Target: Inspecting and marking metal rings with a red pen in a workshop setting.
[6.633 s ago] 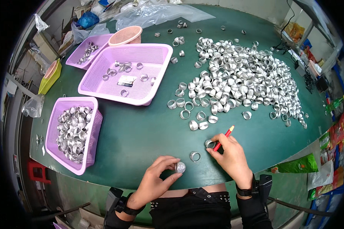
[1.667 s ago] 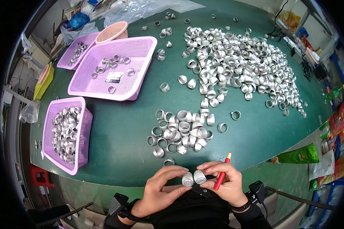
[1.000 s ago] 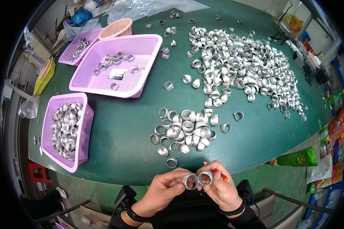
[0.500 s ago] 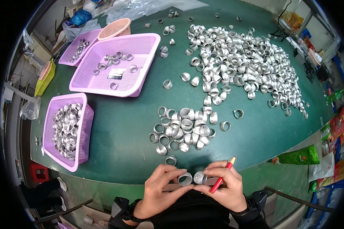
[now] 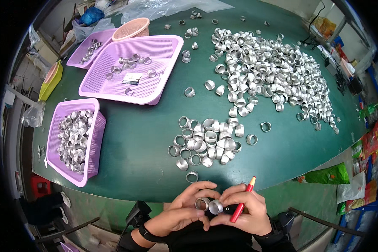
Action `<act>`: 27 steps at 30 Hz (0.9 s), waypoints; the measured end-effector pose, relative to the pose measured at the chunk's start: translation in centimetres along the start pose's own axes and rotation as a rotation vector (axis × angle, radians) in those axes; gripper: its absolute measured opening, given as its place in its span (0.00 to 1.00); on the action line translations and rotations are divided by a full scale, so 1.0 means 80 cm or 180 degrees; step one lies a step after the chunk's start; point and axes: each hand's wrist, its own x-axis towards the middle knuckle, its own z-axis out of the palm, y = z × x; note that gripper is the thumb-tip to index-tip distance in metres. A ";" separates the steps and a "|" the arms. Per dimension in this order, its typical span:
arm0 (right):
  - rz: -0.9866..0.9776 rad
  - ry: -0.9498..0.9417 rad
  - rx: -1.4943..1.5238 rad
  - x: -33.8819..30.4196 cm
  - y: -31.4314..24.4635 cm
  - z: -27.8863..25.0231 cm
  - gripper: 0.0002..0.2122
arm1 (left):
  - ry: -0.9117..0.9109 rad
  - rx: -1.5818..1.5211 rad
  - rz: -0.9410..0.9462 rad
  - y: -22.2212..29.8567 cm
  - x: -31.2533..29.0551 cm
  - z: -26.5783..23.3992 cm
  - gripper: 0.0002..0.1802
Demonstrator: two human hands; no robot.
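Close together at the table's near edge, my two hands each have a silver metal ring. My left hand point(image 5: 182, 210) has its fingers curled about one wide metal ring point(image 5: 201, 203), its opening facing up. A second metal ring point(image 5: 215, 206) sits right beside it, at the fingertips of my right hand point(image 5: 250, 210). A red pencil point(image 5: 238, 211) with a yellowish tip is also held in my right hand, slanting up past the knuckles. Just beyond my hands lies a single ring point(image 5: 192, 176), with a small group of rings point(image 5: 199, 146) farther out.
A large heap of rings point(image 5: 273, 71) covers the far right of the green table point(image 5: 134, 147). At left stand a purple basket point(image 5: 97, 138) full of rings, a larger purple basket point(image 5: 170, 54) with several rings, another purple basket point(image 5: 77, 50) and a peach basket point(image 5: 132, 28).
Both rings have turned and come closer together. The right-hand ring showed its patterned outer face and now shows its opening. My left fingers have shifted up and over their ring.
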 end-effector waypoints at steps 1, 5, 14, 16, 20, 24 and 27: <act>-0.0062 0.0046 0.0402 -0.001 0.001 -0.002 0.17 | -0.0046 -0.0678 -0.0297 0.003 -0.003 0.000 0.27; 0.0451 0.0483 0.1188 -0.008 0.009 -0.005 0.08 | -0.0128 0.0084 -0.1049 0.019 -0.013 -0.005 0.17; -0.0021 -0.0017 -0.0481 0.017 0.031 0.024 0.07 | 0.2667 0.5914 0.2655 0.202 0.047 -0.041 0.27; -0.0122 0.0119 -0.0540 0.016 0.041 0.044 0.09 | 0.2419 0.6275 0.2982 0.191 0.053 -0.033 0.21; -0.0186 0.0101 -0.1217 0.024 0.038 0.064 0.11 | 0.1220 0.6123 0.1911 0.109 0.043 -0.026 0.08; -0.0074 -0.0269 -0.1379 0.021 0.046 0.069 0.12 | 0.1053 0.5770 0.1713 0.053 0.032 -0.046 0.08; -0.0024 -0.0410 -0.1254 0.014 0.049 0.044 0.12 | 0.1105 0.5538 0.1663 0.038 0.021 -0.050 0.07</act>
